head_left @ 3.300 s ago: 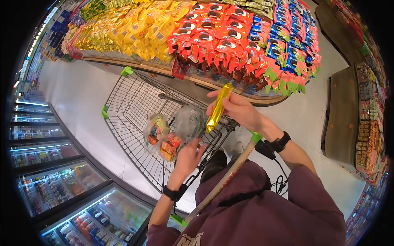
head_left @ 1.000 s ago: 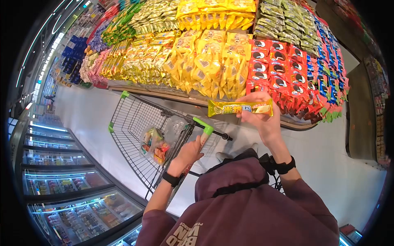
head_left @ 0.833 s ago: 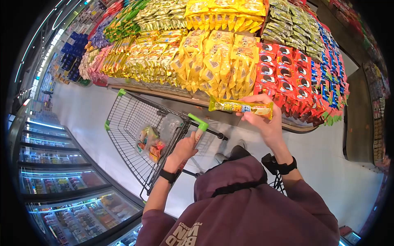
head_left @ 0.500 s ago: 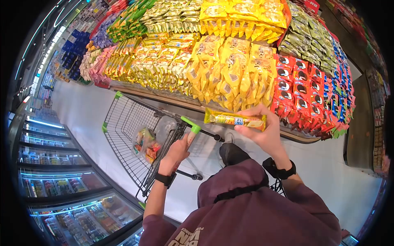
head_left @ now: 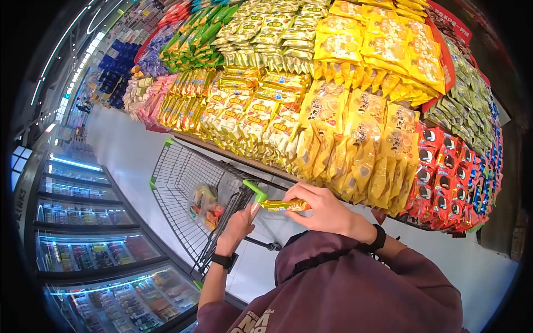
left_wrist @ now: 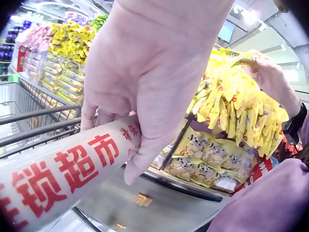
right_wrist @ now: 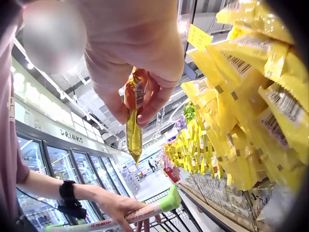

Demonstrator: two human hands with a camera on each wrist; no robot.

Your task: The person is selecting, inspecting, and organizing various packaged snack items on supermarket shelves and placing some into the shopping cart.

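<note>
My left hand (head_left: 236, 228) is curled round the cart's handle, just below its green end cap (head_left: 256, 191); in the left wrist view the white handle (left_wrist: 72, 169) with red print runs under the palm (left_wrist: 149, 82). Between thumb and fingers my right hand (head_left: 327, 215) pinches one end of a gold-yellow snack bar (head_left: 284, 205), held level near the green cap. In the right wrist view the bar (right_wrist: 134, 113) points down from the fingertips.
A wire cart (head_left: 183, 177) holds clear plastic bags (head_left: 205, 208) of packets. Beyond it rises a long display of yellow packs (head_left: 358, 139) and red packs (head_left: 444, 172). Glass-topped freezers (head_left: 119, 294) line the left side.
My right hand has come down and left with the bar, closer to the cart handle. More of the yellow display shows in front. The left hand, earlier off the handle, now grips it.
</note>
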